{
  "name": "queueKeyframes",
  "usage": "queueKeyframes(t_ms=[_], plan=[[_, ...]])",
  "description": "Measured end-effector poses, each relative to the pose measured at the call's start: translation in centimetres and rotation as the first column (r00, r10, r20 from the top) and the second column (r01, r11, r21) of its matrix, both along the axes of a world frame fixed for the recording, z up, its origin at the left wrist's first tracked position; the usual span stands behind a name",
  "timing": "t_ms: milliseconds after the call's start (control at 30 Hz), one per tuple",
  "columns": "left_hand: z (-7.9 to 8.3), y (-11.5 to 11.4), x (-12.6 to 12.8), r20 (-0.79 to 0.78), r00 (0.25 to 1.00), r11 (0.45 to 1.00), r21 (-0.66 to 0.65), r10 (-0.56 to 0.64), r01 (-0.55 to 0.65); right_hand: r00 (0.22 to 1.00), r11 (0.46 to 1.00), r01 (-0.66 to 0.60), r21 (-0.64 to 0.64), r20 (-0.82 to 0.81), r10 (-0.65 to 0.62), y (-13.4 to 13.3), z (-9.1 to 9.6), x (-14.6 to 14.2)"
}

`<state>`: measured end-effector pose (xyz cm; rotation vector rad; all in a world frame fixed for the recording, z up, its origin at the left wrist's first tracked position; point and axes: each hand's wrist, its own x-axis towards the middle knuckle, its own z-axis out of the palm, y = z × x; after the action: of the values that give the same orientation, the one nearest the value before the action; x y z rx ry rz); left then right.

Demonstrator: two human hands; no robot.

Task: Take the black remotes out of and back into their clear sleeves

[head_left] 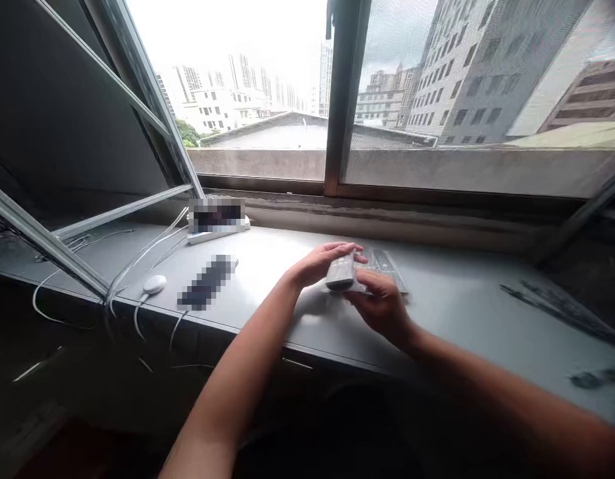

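Note:
A pale grey object with a dark rounded near end and faint rows of marks on top, like a remote control, is held above the table. My left hand grips it from the left, fingers closed over its far part. From the right, my right hand has its fingers closed against the near side. Just behind the right hand lies a flat, silvery-clear packet on the tabletop, partly covered by my fingers. The grey object is blurred, so its fine details cannot be made out.
The white table runs along a window. At left lie a phone-shaped blurred-out item, a round white charger with cables, and a white power strip. A metal frame leans at left. Dark items sit at far right.

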<state>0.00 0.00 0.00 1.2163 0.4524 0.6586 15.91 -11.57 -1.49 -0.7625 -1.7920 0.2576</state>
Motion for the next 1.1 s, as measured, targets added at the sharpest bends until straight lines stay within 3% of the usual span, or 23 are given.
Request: queueKeyframes(t_ms=[233, 433, 533, 600, 733, 933, 1100], plan=[[0.6, -0.3, -0.3, -0.061, 0.998, 0.999, -0.018, -0.028, 0.027, 0.998, 0.997, 0.053, 0.057, 0.016, -0.054, 0.6, -0.2, 0.3], [-0.5, 0.9, -0.2, -0.076, 0.997, 0.998, 0.05, -0.028, 0.032, 0.984, 0.975, 0.176, 0.133, -0.06, -0.169, 0.7, 0.3, 0.8], [-1.2, 1.2, 0.0, -0.014, 0.999, 0.995, 0.095, -0.028, 0.029, 0.989, 0.948, 0.114, 0.298, 0.056, -0.137, 0.8, 1.0, 0.6], [-1.4, 1.2, 0.2, 0.004, 0.999, 0.992, 0.123, -0.032, 0.031, 0.992, 0.943, 0.064, 0.325, 0.08, -0.095, 0.9, 1.3, 0.5], [-0.8, 0.8, 0.3, 0.0, 0.999, 0.995, 0.092, -0.044, 0.043, 0.995, 0.952, 0.097, 0.289, -0.009, -0.099, 1.2, 1.4, 0.8], [0.3, 0.9, -0.2, 0.098, 0.995, 0.996, 0.091, -0.025, 0.016, 0.937, 0.914, 0.348, 0.208, -0.078, -0.34, 2.4, 1.0, 2.7], [0.2, 1.2, -0.5, 0.025, 0.994, 0.994, 0.005, -0.105, 0.105, 0.939, 0.918, 0.342, 0.199, -0.049, -0.34, 3.6, 0.5, 3.6]])
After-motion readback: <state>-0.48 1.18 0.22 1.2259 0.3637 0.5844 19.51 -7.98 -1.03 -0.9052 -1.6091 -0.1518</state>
